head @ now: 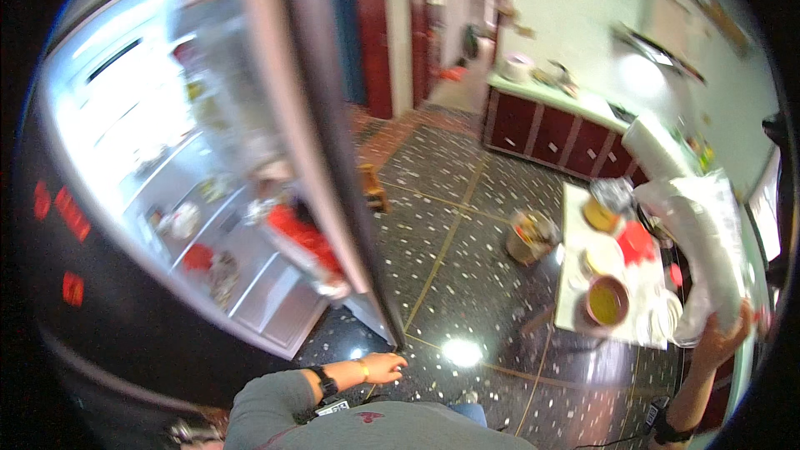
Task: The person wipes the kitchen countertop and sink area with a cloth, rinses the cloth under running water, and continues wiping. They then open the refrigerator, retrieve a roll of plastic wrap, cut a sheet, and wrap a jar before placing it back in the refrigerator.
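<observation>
My left hand (386,367) is at the lower middle, its fingers a little apart, with nothing seen in it. Just beyond its fingertips stands the lower edge of the open refrigerator door (325,156); whether they touch is unclear. On the right, my right hand (725,332) grips the lower end of a long roll of clear plastic (706,244), perhaps bags or film. The roll leans up and away, and a loose sheet hangs off it. Inside the lit refrigerator (150,162) are shelves with several wrapped items, and a red package (303,234) sits in a door bin.
A white table (569,300) on the right bears a brown bowl (606,301), a red container (634,242) and stacked white dishes (662,315). Beside it on the floor is a filled bin (528,237). Farther back are a wooden stool (374,189) and a counter (562,97).
</observation>
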Available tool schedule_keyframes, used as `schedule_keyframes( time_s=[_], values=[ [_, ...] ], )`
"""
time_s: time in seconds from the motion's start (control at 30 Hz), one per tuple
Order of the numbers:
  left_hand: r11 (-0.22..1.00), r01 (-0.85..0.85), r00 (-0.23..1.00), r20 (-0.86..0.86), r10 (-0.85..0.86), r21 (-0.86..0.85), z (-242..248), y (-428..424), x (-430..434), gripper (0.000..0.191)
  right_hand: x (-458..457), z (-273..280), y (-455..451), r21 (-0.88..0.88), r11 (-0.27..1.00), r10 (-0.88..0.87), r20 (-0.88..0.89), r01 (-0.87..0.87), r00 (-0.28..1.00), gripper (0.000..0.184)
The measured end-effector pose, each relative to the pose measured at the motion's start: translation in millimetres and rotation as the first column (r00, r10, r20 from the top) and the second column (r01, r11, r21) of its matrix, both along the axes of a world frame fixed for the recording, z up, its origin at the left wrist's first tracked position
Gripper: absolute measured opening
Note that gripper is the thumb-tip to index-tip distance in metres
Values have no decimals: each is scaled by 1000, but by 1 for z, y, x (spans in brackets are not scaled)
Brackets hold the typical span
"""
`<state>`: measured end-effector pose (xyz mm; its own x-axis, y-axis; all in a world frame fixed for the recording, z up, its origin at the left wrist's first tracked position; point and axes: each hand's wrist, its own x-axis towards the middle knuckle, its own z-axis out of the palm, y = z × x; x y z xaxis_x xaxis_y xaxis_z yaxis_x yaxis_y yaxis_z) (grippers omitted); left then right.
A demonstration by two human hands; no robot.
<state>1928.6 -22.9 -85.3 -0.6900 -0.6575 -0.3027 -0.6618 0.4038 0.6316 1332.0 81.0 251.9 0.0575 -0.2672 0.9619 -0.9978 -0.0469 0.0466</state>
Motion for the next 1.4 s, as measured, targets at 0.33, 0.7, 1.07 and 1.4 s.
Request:
schedule_keyframes(
  time_s=[0.33,0.7,1.07,1.4],
  values=[
    [997,18,990,136,-28,70,-1,99,95,44,326,269,-167,-403,865,175,-318,-300,932,56],
    [910,-303,953,102,286,283,-24,186,175,50,609,368,-275,15,901,422,-261,-434,868,48],
    [879,-381,921,32,389,287,-64,187,213,49,379,416,-290,-635,773,59,63,-6,996,44],
    [898,-391,921,82,382,204,-35,188,215,49,329,202,-358,515,847,92,109,-135,990,26]
  ],
)
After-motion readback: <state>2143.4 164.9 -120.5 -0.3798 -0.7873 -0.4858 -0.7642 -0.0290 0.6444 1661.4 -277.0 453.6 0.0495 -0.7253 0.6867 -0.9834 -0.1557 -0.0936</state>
